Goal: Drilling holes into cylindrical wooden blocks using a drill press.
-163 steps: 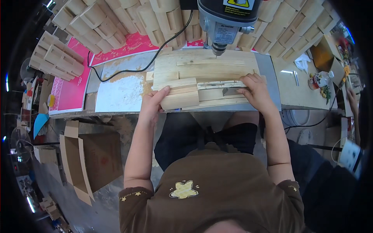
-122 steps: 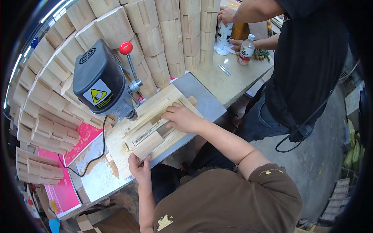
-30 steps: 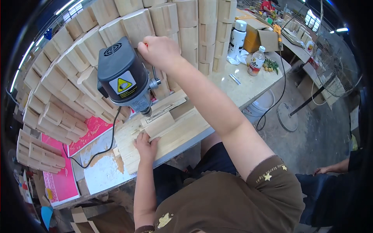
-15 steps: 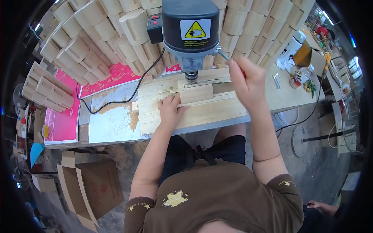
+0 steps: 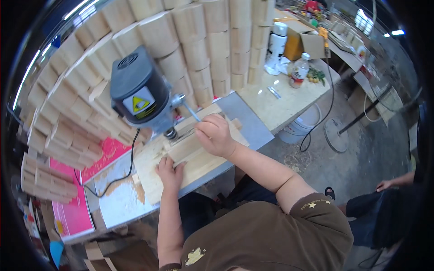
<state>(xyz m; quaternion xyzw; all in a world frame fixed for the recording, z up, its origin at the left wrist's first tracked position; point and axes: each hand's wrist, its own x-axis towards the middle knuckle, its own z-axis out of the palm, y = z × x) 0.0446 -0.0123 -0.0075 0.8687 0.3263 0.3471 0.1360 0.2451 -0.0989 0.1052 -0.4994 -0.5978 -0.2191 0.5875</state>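
Observation:
A drill press with a dark grey motor housing (image 5: 133, 81) stands over a pale wooden board (image 5: 147, 180). My right hand (image 5: 214, 135) is closed round the end of its feed lever (image 5: 191, 111). Beneath the chuck (image 5: 170, 133), a pale wooden block (image 5: 189, 147) with a rounded top lies between wooden strips on the board. My left hand (image 5: 170, 174) holds the block at its left end, fingertips against it and thumb along the near side. The drill bit's tip cannot be made out.
Tall stacks of wooden blocks (image 5: 190, 27) stand behind the press. A black cable (image 5: 132, 158) crosses the bench at left. A plastic bottle (image 5: 299, 71), a spray can (image 5: 276, 43) and a carton (image 5: 312, 45) stand at back right. Another person's hand (image 5: 384, 185) shows at far right.
My view has turned, so press and bench appear tilted and further left. My right hand has come down and nearer the block with the lever. My left hand stays at the block's end.

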